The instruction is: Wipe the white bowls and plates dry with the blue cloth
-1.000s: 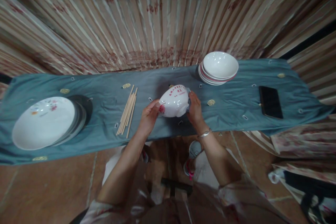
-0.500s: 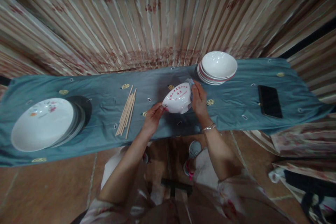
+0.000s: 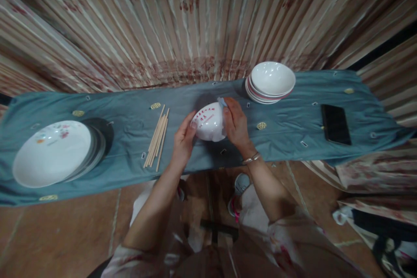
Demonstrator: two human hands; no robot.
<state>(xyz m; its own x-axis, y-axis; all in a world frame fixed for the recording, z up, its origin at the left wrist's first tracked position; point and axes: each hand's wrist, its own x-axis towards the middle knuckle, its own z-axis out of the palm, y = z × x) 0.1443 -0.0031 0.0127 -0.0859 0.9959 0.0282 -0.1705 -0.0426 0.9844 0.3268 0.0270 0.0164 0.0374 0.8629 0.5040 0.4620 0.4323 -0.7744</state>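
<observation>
A white bowl with red lettering is tilted on its side between my hands, above the cloth-covered table. Its left rim is gripped by my left hand, thumb on the outer wall. My right hand is closed around a light blue cloth and presses it to the bowl's right side. Most of the cloth is hidden under my fingers. Left of my left hand lies a loose bundle of wooden chopsticks.
Stacked white bowls stand at the back right. A black phone lies farther right. At the left end is a stack of large floral plates. A pleated curtain hangs behind the blue-green tablecloth.
The bowl has moved left and turned between my hands. My left hand now wraps farther around its rim. My right hand has shifted left with the cloth.
</observation>
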